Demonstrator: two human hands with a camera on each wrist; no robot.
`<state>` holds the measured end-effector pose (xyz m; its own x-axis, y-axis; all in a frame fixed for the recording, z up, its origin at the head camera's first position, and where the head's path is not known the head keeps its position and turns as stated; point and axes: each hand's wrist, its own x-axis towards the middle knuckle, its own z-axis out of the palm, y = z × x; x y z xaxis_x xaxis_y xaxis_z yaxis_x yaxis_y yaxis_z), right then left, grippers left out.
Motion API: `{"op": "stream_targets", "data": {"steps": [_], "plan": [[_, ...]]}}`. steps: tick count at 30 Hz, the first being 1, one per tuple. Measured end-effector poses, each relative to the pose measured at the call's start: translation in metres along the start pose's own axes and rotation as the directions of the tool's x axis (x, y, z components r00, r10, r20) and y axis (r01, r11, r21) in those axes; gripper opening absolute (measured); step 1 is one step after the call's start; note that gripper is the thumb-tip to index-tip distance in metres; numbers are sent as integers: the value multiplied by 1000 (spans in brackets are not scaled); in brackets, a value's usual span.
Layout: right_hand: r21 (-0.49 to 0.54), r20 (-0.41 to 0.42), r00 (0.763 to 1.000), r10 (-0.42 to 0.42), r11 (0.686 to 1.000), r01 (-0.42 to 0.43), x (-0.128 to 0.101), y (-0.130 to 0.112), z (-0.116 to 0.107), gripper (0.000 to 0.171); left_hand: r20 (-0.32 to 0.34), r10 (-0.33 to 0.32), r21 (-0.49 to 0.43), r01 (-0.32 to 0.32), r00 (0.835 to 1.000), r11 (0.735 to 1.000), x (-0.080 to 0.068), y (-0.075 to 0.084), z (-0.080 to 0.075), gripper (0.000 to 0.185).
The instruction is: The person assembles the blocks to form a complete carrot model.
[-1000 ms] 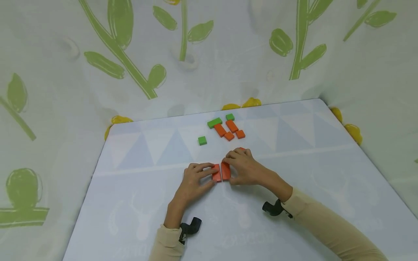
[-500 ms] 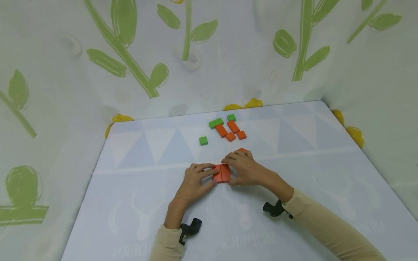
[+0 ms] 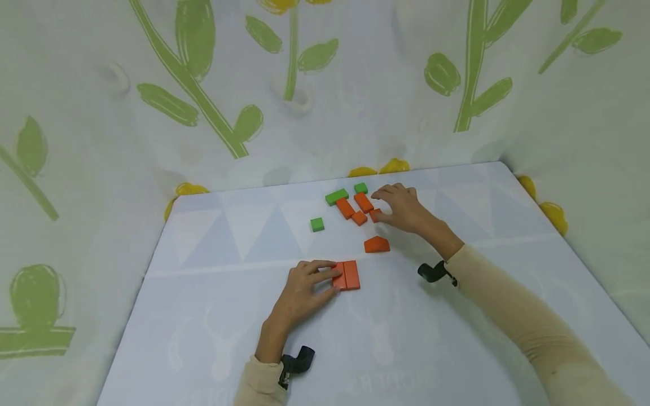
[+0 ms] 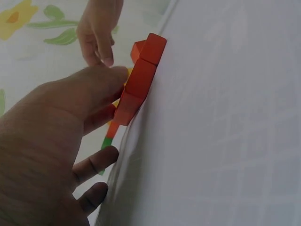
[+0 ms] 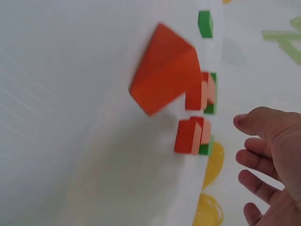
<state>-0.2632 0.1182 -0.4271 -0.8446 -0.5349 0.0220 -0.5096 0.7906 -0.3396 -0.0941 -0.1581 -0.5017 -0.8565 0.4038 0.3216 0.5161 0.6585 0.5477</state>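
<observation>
faint mirrored print on table mat (image 3: 457,316), not readable.

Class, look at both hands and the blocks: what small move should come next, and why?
Probably the right hand closes on the small orange square at its fingertips. It is open there, while the left hand presses the joined orange pair, steadying it.

Orange blocks (image 3: 347,275) under left hand (image 3: 303,287) — matt painted finish, smooth faces, look like wood. Green blocks (image 3: 317,224) same matt paint. Worktop (image 3: 457,338) covered in smooth, slightly sheeny sheet with faint print. Backdrop curtain (image 3: 101,141) — soft matt cloth, creased. Sleeves (image 3: 513,316) of matt beige knit.
</observation>
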Motion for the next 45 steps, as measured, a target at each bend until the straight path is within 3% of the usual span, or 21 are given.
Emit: {"op": "stream_targets", "data": {"steps": [5, 12, 17, 27, 31, 37, 45], "plan": [[-36, 48, 998, 30, 999, -28, 28, 13, 1, 50, -3, -3, 14, 3, 1000, 1000, -2, 0, -1, 29], [-78, 168, 986, 22, 997, -9, 53, 11, 10, 56, 0, -10, 7, 10, 1000, 1000, -2, -2, 0, 29], [-124, 229, 973, 17, 992, 11, 58, 8, 11, 64, 2, -9, 10, 9, 1000, 1000, 0, -1, 0, 28], [-119, 255, 967, -2, 992, 33, 57, 12, 12, 64, 7, -6, 10, 6, 1000, 1000, 1, 1, -3, 29], [-87, 229, 973, -20, 995, 41, 55, 15, 14, 62, 12, -22, 6, 22, 1000, 1000, -1, 1, -2, 29], [-54, 84, 996, -28, 998, 33, 45, 15, 5, 61, 16, -29, 4, 29, 999, 1000, -1, 1, 2, 30], [-58, -33, 992, -123, 991, 121, 15, -1, -15, 55, 18, -38, -4, 38, 999, 999, -1, -2, -2, 29]]}}
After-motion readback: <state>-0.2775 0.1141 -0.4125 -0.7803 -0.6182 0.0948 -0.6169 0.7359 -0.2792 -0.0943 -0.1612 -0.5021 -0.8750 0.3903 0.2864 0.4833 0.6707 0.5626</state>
